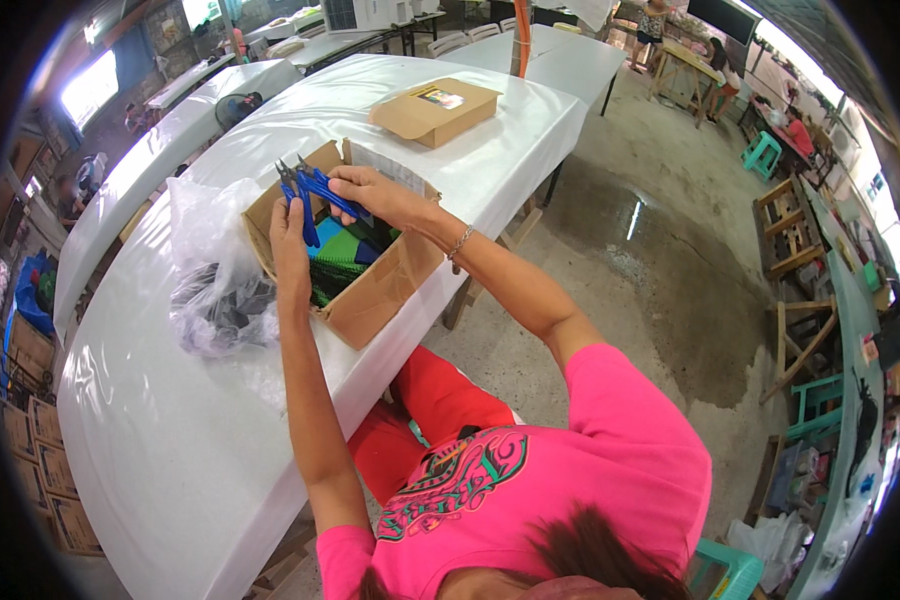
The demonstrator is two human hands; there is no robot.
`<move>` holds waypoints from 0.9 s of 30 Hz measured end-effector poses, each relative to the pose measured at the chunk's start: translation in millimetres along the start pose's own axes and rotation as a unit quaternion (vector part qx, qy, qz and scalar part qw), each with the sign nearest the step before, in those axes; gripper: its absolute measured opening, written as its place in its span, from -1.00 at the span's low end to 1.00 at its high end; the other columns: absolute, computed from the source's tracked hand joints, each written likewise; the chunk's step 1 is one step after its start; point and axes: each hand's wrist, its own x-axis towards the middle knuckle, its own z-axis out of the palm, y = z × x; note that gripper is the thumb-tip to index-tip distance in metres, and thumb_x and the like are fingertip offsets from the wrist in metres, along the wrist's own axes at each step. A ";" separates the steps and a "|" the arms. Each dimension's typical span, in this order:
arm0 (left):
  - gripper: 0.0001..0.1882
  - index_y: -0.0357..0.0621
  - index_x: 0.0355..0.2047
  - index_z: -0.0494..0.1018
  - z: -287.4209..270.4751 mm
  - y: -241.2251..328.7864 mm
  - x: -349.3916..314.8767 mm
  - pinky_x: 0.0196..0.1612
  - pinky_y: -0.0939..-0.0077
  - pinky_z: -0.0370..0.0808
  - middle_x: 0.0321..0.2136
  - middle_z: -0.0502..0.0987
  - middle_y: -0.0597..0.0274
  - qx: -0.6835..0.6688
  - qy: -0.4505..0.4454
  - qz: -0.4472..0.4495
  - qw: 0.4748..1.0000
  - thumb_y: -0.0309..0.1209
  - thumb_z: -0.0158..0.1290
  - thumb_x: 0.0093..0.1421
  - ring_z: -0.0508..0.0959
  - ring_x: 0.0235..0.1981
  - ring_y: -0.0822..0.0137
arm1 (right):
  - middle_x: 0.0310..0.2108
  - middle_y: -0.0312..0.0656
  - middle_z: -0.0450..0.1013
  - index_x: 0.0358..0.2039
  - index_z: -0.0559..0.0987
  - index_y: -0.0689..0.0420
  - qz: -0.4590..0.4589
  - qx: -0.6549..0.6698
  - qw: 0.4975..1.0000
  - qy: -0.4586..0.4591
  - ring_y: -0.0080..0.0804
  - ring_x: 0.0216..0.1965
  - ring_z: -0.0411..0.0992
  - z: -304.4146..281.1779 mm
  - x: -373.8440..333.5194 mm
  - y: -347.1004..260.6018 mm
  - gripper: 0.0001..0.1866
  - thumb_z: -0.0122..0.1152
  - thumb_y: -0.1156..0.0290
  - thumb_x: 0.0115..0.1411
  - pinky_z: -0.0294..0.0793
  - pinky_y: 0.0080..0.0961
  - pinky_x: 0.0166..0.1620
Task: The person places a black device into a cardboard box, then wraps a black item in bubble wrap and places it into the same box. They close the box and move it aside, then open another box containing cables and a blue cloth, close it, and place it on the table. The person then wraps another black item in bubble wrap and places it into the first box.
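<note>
Above an open cardboard box (370, 308), I hold blue-handled cutting pliers (316, 188), with short metal jaws pointing up and away from me. There seem to be two pairs side by side, though they overlap. My left hand (290, 240) pinches the lower blue handles between thumb and fingers. From the right, my right hand (378, 193) is closed around the other blue handles. Inside the box lie green and blue items (338, 255) with a dark mesh-like part, partly hidden under my hands and wrist.
A clear plastic bag (225, 300) with dark contents rests left of the box on the white-covered table (170, 440). Farther back lies a closed cardboard box (435, 110). An orange-wrapped post (520, 40) stands at the far table edge. Wet concrete floor and green stools (761, 153) are to the right.
</note>
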 end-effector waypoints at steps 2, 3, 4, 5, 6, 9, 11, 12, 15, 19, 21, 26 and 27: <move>-0.70 -0.18 -0.14 0.42 0.2 0.9 -2.4 -0.27 0.62 0.32 -0.40 0.40 0.34 0.022 0.009 0.021 0.999 -0.20 -0.13 0.37 0.36 -0.39 0.53 | -0.47 -0.29 0.42 -0.15 0.44 0.24 0.008 -0.029 0.999 0.017 -0.64 -0.47 0.39 4.2 -3.2 -4.8 -0.72 -0.08 0.26 0.37 0.42 -0.68 -0.34; -0.70 -0.20 -0.14 0.41 1.0 1.8 -2.9 -0.28 0.62 0.32 -0.40 0.40 0.34 0.056 0.021 0.044 0.997 -0.21 -0.13 0.37 0.36 -0.39 0.53 | -0.47 -0.28 0.43 -0.15 0.44 0.25 0.001 -0.046 0.999 0.027 -0.62 -0.47 0.40 6.1 -4.1 -5.4 -0.72 -0.08 0.27 0.37 0.42 -0.67 -0.34; -0.70 -0.21 -0.13 0.41 1.5 2.8 -3.4 -0.28 0.63 0.32 -0.40 0.40 0.33 0.091 0.033 0.066 0.993 -0.23 -0.13 0.37 0.36 -0.39 0.53 | -0.48 -0.26 0.43 -0.14 0.44 0.26 -0.006 -0.062 0.997 0.038 -0.61 -0.48 0.41 7.9 -4.9 -5.6 -0.71 -0.08 0.28 0.37 0.42 -0.66 -0.35; -0.70 -0.23 -0.13 0.41 2.2 3.6 -4.0 -0.29 0.63 0.32 -0.40 0.40 0.33 0.126 0.045 0.088 0.987 -0.24 -0.13 0.37 0.36 -0.39 0.53 | -0.48 -0.25 0.44 -0.14 0.44 0.26 -0.013 -0.078 0.996 0.048 -0.60 -0.48 0.42 9.6 -5.4 -6.0 -0.71 -0.08 0.29 0.37 0.42 -0.66 -0.35; -0.71 -0.23 -0.14 0.41 6.6 8.2 -5.8 -0.31 0.64 0.31 -0.41 0.39 0.33 0.135 0.059 0.111 0.983 -0.25 -0.13 0.37 0.35 -0.40 0.53 | -0.48 -0.23 0.44 -0.14 0.44 0.27 -0.053 -0.145 0.985 0.078 -0.58 -0.48 0.43 9.8 -7.0 -6.3 -0.72 -0.08 0.30 0.36 0.43 -0.65 -0.35; -0.72 -0.23 -0.14 0.41 11.2 14.9 -8.1 -0.35 0.65 0.30 -0.44 0.35 0.34 0.125 0.089 0.142 0.978 -0.27 -0.13 0.37 0.32 -0.44 0.55 | -0.51 -0.20 0.42 -0.14 0.45 0.28 -0.131 -0.249 0.946 0.163 -0.55 -0.47 0.42 11.4 -8.8 -10.0 -0.72 -0.09 0.32 0.35 0.42 -0.64 -0.36; -0.73 -0.21 -0.12 0.39 0.3 6.3 -4.8 -0.39 0.65 0.28 -0.46 0.31 0.35 0.069 0.093 0.111 0.987 -0.27 -0.14 0.37 0.29 -0.47 0.56 | -0.54 -0.20 0.39 -0.14 0.45 0.28 -0.132 -0.192 0.949 0.214 -0.54 -0.50 0.38 12.2 -7.2 -16.2 -0.72 -0.09 0.32 0.35 0.39 -0.63 -0.39; -0.73 -0.21 -0.10 0.38 -1.4 3.9 -4.4 -0.41 0.65 0.27 -0.47 0.29 0.37 0.041 0.103 0.090 0.990 -0.27 -0.14 0.38 0.27 -0.49 0.57 | -0.55 -0.23 0.36 -0.14 0.45 0.27 -0.148 -0.220 0.935 0.237 -0.56 -0.52 0.34 6.2 -6.6 -18.2 -0.71 -0.10 0.30 0.36 0.35 -0.64 -0.41; -0.71 -0.20 -0.07 0.35 -8.2 -2.5 -2.5 -0.44 0.66 0.23 -0.49 0.24 0.41 -0.046 0.109 0.037 0.992 -0.25 -0.16 0.39 0.23 -0.52 0.59 | -0.57 -0.32 0.27 -0.12 0.45 0.23 -0.190 -0.202 0.925 0.261 -0.61 -0.56 0.22 -5.8 -6.9 -25.7 -0.68 -0.15 0.25 0.39 0.25 -0.67 -0.46; -0.66 -0.18 -0.08 0.35 -7.5 5.6 -4.1 -0.45 0.68 0.23 -0.48 0.27 0.45 -0.212 0.031 -0.008 0.977 -0.16 -0.16 0.39 0.24 -0.53 0.60 | -0.56 -0.42 0.21 -0.09 0.45 0.19 -0.133 0.037 0.983 0.122 -0.67 -0.56 0.14 1.8 -9.5 -37.3 -0.67 -0.19 0.22 0.41 0.16 -0.73 -0.46; -0.65 -0.15 -0.08 0.35 3.8 21.3 -8.9 -0.45 0.68 0.24 -0.46 0.30 0.45 -0.266 -0.010 -0.017 0.964 -0.12 -0.15 0.38 0.26 -0.52 0.61 | -0.55 -0.43 0.21 -0.08 0.45 0.18 -0.104 0.036 0.992 0.057 -0.68 -0.55 0.13 4.3 -11.9 -33.9 -0.67 -0.20 0.23 0.41 0.16 -0.74 -0.45; -0.69 -0.11 -0.09 0.35 8.1 16.4 -9.8 -0.44 0.72 0.17 -0.47 0.27 0.49 -0.234 -0.018 -0.041 0.971 -0.15 -0.11 0.37 0.23 -0.51 0.64 | -0.47 -0.25 0.41 -0.08 0.47 0.24 -0.165 -0.234 0.955 0.075 -0.54 -0.44 0.35 28.1 -3.9 -13.4 -0.73 -0.09 0.36 0.34 0.37 -0.61 -0.29; -0.70 -0.11 -0.10 0.36 6.6 15.3 -10.2 -0.45 0.72 0.16 -0.49 0.27 0.49 -0.191 -0.029 -0.026 0.981 -0.16 -0.11 0.37 0.22 -0.51 0.64 | -0.44 -0.22 0.45 -0.08 0.48 0.24 -0.172 -0.271 0.942 0.095 -0.51 -0.40 0.40 35.2 -5.4 -13.9 -0.74 -0.07 0.39 0.33 0.41 -0.57 -0.25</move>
